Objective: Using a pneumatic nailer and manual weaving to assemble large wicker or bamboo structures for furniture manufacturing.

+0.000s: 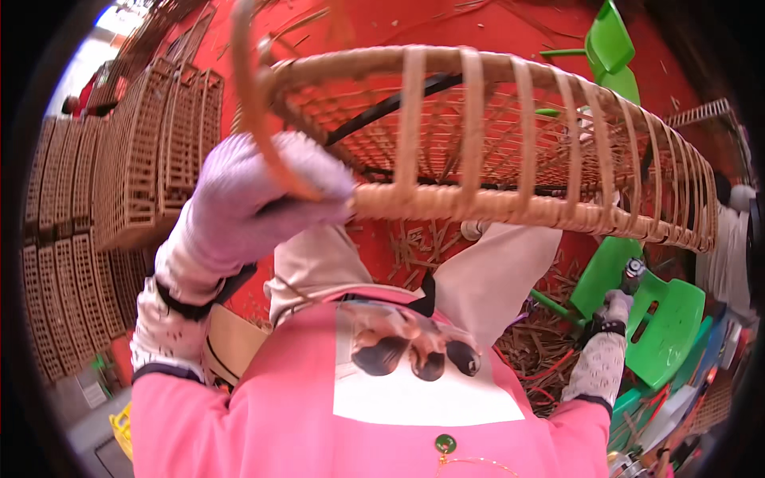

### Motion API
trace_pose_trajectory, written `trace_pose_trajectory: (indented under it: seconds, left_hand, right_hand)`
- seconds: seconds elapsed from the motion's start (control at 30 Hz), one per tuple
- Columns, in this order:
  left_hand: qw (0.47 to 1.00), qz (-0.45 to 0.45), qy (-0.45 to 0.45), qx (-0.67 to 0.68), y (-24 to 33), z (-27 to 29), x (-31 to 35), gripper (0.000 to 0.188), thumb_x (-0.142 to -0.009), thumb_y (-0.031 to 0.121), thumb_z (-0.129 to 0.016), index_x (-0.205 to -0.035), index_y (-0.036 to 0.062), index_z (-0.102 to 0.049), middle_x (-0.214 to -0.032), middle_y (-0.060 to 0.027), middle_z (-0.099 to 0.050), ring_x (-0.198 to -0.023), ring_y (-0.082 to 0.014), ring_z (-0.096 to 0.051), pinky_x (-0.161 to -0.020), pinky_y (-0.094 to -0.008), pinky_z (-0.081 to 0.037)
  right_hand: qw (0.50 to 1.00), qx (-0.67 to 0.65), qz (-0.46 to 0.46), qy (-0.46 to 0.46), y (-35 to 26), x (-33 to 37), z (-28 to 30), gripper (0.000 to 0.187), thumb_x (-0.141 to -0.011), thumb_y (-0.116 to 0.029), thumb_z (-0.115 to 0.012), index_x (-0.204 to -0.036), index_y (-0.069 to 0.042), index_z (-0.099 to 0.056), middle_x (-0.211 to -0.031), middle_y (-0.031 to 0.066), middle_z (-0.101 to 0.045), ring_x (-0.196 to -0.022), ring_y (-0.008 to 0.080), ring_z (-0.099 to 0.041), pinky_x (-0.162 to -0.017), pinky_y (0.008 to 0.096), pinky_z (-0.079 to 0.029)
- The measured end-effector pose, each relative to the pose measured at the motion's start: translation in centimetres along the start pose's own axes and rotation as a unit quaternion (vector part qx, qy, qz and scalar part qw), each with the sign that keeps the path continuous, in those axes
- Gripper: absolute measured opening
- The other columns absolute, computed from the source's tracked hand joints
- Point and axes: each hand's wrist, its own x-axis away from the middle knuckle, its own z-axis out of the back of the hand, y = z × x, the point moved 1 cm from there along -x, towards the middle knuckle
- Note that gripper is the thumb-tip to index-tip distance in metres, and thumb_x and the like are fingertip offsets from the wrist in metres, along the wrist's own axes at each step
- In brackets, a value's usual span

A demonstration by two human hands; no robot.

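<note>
My left hand [263, 187], in a pale lavender knit glove, is closed at the near left corner of a woven rattan basket [494, 199]. A loose cane strip [256, 119] rises from under its fingers, blurred toward the top. Flat cane wraps the basket's thick rim at intervals, and dark bars show inside its open lattice. Down at the right, my gloved right hand [616, 306] is closed around a dark hand tool [633, 271] with a round metallic end. The tool is too small to identify. It lies in front of a green plastic chair, apart from the basket.
Stacked woven rattan panels [127, 159] rise at the left. The green chair [665, 334] stands at the right; another green chair [611, 44] is farther off. Cane scraps [414, 251] litter the red floor [366, 24]. A red hose or cord [550, 358] runs near my right forearm.
</note>
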Motion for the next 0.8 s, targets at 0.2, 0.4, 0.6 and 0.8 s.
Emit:
trace_pose_trajectory:
  seconds: [0.2, 0.4, 0.6, 0.8]
  left_hand:
    - [0.994, 0.028, 0.024, 0.101, -1.7, -0.1, 1.0, 0.013, -0.075, 0.001, -0.068, -0.086, -0.0008, -0.063, -0.075, -0.0078, -0.063, -0.068, -0.0147, -0.062, -0.061, -0.0264, -0.049]
    - [0.998, -0.043, 0.030, 0.039, -3.0, -0.6, -0.1, 0.010, -0.081, 0.004, -0.063, -0.089, -0.0012, -0.063, -0.076, -0.0058, -0.064, -0.070, -0.0102, -0.061, -0.066, -0.0258, -0.050]
    - [0.991, -0.087, 0.018, 0.099, -4.0, -0.4, -1.3, 0.012, -0.082, 0.008, -0.062, -0.092, 0.0002, -0.063, -0.075, -0.0052, -0.064, -0.070, -0.0095, -0.062, -0.066, -0.0244, -0.050]
    - [0.988, -0.132, 0.030, 0.075, -4.2, -0.3, -1.2, 0.016, -0.083, 0.012, -0.063, -0.095, 0.0013, -0.064, -0.074, -0.0051, -0.065, -0.069, -0.0101, -0.063, -0.066, -0.0245, -0.051]
  right_hand:
    - [0.936, -0.204, 0.277, -0.069, -8.3, 18.6, 4.4, 0.023, -0.071, -0.004, -0.066, -0.089, -0.002, -0.053, -0.069, 0.0047, -0.054, -0.052, 0.0164, -0.050, -0.051, 0.0340, -0.045]
    - [0.887, -0.198, 0.389, -0.151, -14.2, 39.1, 5.2, 0.011, -0.080, -0.009, -0.063, -0.085, -0.002, -0.056, -0.076, 0.0043, -0.054, -0.068, 0.0149, -0.053, -0.069, 0.0301, -0.046]
    - [0.841, -0.394, 0.119, -0.351, -13.3, 47.2, -1.1, 0.025, -0.077, -0.010, -0.066, -0.095, 0.003, -0.058, -0.081, 0.0073, -0.060, -0.073, 0.0189, -0.058, -0.075, 0.0333, -0.049]
    - [0.857, -0.017, 0.397, -0.329, -9.0, 48.2, -6.4, 0.032, -0.081, -0.011, -0.062, -0.110, -0.003, -0.052, -0.077, 0.0022, -0.053, -0.068, 0.0173, -0.055, -0.069, 0.0348, -0.049]
